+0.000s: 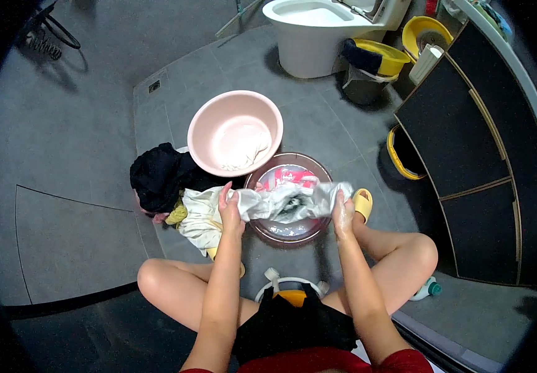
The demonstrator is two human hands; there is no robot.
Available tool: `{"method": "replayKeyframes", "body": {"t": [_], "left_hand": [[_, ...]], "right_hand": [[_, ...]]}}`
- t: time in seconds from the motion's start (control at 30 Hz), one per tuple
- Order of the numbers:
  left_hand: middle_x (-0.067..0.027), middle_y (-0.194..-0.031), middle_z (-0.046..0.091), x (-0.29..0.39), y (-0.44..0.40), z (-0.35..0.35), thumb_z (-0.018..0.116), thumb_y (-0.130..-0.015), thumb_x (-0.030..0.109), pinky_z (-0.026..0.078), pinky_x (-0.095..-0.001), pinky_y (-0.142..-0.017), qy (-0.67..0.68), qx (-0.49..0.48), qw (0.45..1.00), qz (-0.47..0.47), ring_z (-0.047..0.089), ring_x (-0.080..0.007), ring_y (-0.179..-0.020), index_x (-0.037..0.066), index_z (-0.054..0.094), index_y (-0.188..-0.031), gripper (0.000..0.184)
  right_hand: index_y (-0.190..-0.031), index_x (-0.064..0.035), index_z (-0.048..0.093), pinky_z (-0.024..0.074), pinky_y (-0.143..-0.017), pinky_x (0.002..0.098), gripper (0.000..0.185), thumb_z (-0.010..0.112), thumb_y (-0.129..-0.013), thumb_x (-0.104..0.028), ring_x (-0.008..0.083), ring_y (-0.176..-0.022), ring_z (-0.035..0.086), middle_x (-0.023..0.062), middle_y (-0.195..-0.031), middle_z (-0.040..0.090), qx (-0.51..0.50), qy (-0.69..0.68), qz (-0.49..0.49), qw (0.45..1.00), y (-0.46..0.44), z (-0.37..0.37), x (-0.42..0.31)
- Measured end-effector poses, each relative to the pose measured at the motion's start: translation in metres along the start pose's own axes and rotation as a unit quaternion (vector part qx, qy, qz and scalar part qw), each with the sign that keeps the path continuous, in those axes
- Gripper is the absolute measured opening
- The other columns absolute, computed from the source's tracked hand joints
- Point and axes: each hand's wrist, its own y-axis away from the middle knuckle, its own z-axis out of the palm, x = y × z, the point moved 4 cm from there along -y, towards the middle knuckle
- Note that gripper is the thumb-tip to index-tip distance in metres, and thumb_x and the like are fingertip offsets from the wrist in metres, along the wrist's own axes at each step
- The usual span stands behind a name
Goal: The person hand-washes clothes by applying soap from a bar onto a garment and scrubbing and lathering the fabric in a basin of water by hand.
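Note:
A wet white garment with a dark print is stretched sideways between my two hands, above a brownish basin. My left hand grips its left end, with some fingers pointing up. Its right end is bunched in my closed right hand. Cloudy water fills the basin under the garment, and a pink-and-white item shows at its far side. Touching the basin's far left is a pale pink tub with a small white cloth inside.
Left of the tub, dark clothes and white cloth lie piled on the floor. A toilet, a bin with a yellow rim and a dark cabinet stand beyond and to the right. A bottle lies near my right knee.

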Motion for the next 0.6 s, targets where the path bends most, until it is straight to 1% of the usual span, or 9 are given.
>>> {"method": "replayKeyframes", "body": {"t": [0.07, 0.17, 0.2, 0.3, 0.33, 0.43, 0.47, 0.5, 0.6], "left_hand": [[-0.0085, -0.097, 0.054, 0.006, 0.0, 0.012, 0.046, -0.079, 0.001, 0.046, -0.0283, -0.073, 0.044, -0.059, 0.997, 0.01, 0.054, -0.0163, -0.086, 0.0, 0.048, -0.111, 0.032], [-0.0056, -0.087, 0.054, 0.003, 0.004, 0.014, 0.048, -0.076, 0.0, 0.045, -0.027, -0.071, -0.167, -0.068, 0.982, -0.06, 0.053, -0.0146, -0.081, -0.001, 0.051, -0.108, 0.032], [-0.0082, -0.084, 0.056, 0.0, 0.001, 0.013, 0.052, -0.072, -0.001, 0.045, -0.0311, -0.07, -0.336, -0.083, 0.934, 0.093, 0.055, -0.0206, -0.081, -0.001, 0.055, -0.102, 0.031], [-0.0139, -0.085, 0.055, -0.008, -0.002, -0.002, 0.057, -0.067, 0.0, 0.044, -0.0379, -0.071, -0.698, -0.081, 0.666, 0.251, 0.054, -0.029, -0.081, 0.001, 0.057, -0.096, 0.029], [-0.0179, -0.087, 0.053, -0.013, -0.006, -0.009, 0.059, -0.064, 0.003, 0.043, -0.0419, -0.072, -0.703, -0.049, 0.678, 0.211, 0.051, -0.0346, -0.082, 0.001, 0.06, -0.085, 0.021], [-0.0166, -0.087, 0.052, 0.016, 0.001, 0.015, 0.06, -0.063, 0.006, 0.043, -0.0404, -0.07, -0.734, -0.093, 0.609, 0.287, 0.05, -0.0334, -0.081, 0.0, 0.061, -0.073, 0.011], [-0.0155, -0.086, 0.051, 0.034, 0.004, 0.028, 0.061, -0.063, 0.009, 0.042, -0.0394, -0.068, -0.662, -0.103, 0.645, 0.366, 0.049, -0.0329, -0.08, 0.0, 0.058, -0.062, 0.009], [-0.0147, -0.08, 0.051, 0.044, -0.004, 0.031, 0.06, -0.065, 0.012, 0.042, -0.0385, -0.065, -0.623, -0.113, 0.626, 0.455, 0.049, -0.0327, -0.075, -0.002, 0.057, -0.066, 0.013], [-0.0138, -0.067, 0.053, 0.069, -0.041, 0.012, 0.054, -0.076, 0.017, 0.042, -0.0345, -0.059, -0.476, -0.02, 0.818, 0.321, 0.05, -0.0262, -0.059, -0.004, 0.055, -0.073, 0.021]], "right_hand": [[-0.105, 0.0025, 0.051, 0.0403, -0.076, 0.0291, 0.037, 0.039, -0.088, -0.028, 0.0186, -0.085, 0.053, 0.0106, -0.092, 0.058, -0.012, -0.008, -0.026, 1.0, 0.006, 0.004, -0.024], [-0.109, 0.0017, 0.049, 0.0397, -0.077, 0.0279, 0.036, 0.041, -0.088, -0.026, 0.0176, -0.087, 0.052, 0.0088, -0.095, 0.057, -0.01, -0.089, -0.039, 0.995, 0.01, 0.011, -0.028], [-0.11, 0.0014, 0.048, 0.0396, -0.077, 0.0277, 0.036, 0.042, -0.088, -0.026, 0.0172, -0.088, 0.052, 0.0082, -0.096, 0.056, -0.011, -0.115, -0.028, 0.993, 0.012, 0.012, -0.03], [-0.111, 0.0003, 0.049, 0.0392, -0.079, 0.0273, 0.034, 0.045, -0.087, -0.023, 0.0162, -0.09, 0.052, 0.0065, -0.099, 0.056, -0.044, -0.213, 0.099, 0.971, 0.011, 0.02, -0.006], [-0.112, -0.0008, 0.049, 0.0396, -0.081, 0.0279, 0.034, 0.048, -0.085, -0.022, 0.017, -0.092, 0.052, 0.006, -0.101, 0.056, -0.066, -0.298, 0.107, 0.946, 0.004, 0.026, 0.013], [-0.113, -0.0017, 0.048, 0.0397, -0.083, 0.029, 0.036, 0.051, -0.084, -0.023, 0.0184, -0.094, 0.053, 0.0066, -0.104, 0.056, -0.066, -0.356, 0.147, 0.921, 0.004, 0.024, 0.007], [-0.114, -0.0019, 0.047, 0.0398, -0.083, 0.0297, 0.037, 0.051, -0.084, -0.024, 0.0187, -0.095, 0.052, 0.0068, -0.104, 0.055, -0.048, -0.372, 0.144, 0.916, 0.001, 0.02, 0.003], [-0.115, -0.0021, 0.047, 0.0399, -0.083, 0.0304, 0.038, 0.051, -0.084, -0.024, 0.019, -0.095, 0.052, 0.007, -0.105, 0.055, -0.03, -0.388, 0.141, 0.91, -0.003, 0.015, -0.001], [-0.116, -0.0044, 0.045, 0.0395, -0.085, 0.0332, 0.039, 0.051, -0.085, -0.027, 0.02, -0.098, 0.051, 0.007, -0.109, 0.053, 0.012, -0.431, 0.088, 0.898, -0.021, -0.008, -0.01]]}}
